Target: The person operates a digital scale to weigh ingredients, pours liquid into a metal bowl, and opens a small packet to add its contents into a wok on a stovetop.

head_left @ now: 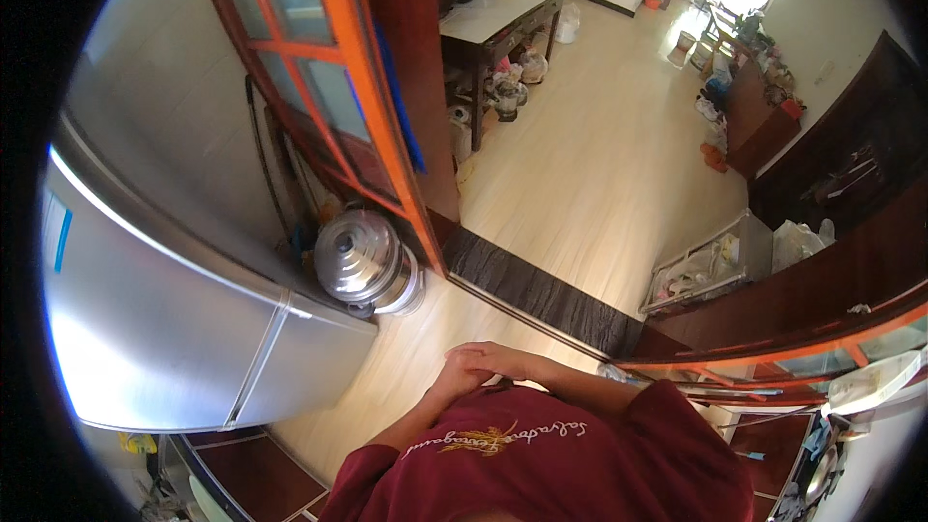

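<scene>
In front of my belly, my two hands are folded together. My right hand (497,360) lies over the other one, its fingers curled round it. Beneath it rests my left hand (456,379), whose fingers are mostly hidden. I see no object in either hand. Both forearms come in from the sides of my dark red shirt (570,454). Ahead and to the left of the hands, a shiny lidded metal pot (358,256) stands on the floor beside the silver fridge (184,329).
A dark stone threshold (541,280) crosses the doorway, with an orange-framed glass door (372,87) at its left. Beyond it stand a table (493,19) with bags underneath and a low bin (710,266) holding plastic bags. Boxes and clutter (764,116) line the right wall.
</scene>
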`<state>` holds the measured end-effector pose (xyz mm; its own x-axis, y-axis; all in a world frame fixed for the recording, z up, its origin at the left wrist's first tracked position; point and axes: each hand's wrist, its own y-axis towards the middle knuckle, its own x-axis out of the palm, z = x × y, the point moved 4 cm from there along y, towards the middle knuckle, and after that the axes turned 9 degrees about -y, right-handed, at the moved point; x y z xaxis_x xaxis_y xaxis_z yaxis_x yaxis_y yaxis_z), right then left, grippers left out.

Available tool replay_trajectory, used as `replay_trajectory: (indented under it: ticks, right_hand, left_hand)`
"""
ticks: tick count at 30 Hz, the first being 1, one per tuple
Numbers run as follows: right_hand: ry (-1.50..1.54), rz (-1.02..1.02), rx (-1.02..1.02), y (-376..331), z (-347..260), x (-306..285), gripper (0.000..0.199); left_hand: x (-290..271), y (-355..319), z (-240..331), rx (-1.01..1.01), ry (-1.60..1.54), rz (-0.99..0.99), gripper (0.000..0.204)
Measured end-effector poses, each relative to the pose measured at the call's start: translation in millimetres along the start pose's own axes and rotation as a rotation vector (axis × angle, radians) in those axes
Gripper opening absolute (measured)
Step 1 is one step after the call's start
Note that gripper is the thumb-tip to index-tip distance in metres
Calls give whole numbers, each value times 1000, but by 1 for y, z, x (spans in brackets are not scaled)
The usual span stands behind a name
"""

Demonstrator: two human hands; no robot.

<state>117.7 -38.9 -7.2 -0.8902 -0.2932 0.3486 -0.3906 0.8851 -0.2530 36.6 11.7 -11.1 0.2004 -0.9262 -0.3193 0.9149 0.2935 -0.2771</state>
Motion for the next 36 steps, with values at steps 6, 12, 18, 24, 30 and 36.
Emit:
replay_trajectory:
  ticks: [6, 12, 18, 24, 30, 36]
  right_hand:
    - [472, 233, -399, -17, -16, -27, 43]
    - [-104, 598, -276, -56, -42, -48, 26]
    - [723, 871, -378, -78, -25, -103, 28]
    - [930, 1337, -281, -135, 10, -110, 28]
    - [1233, 1071, -182, -127, 66, -114, 21]
    - [813, 938, -93, -110, -9, -174, 21]
  left_hand:
    - [-8, 53, 40, 50, -488, 25, 14]
    - [8, 77, 62, -286, -562, -186, 12]
    - [6, 132, 69, -51, -546, -429, 52]
    - [-27, 144, 83, -94, -345, -320, 76]
    - [-47, 136, -71, -304, -159, -270, 60]
    - [-122, -41, -254, -952, -369, 460, 19]
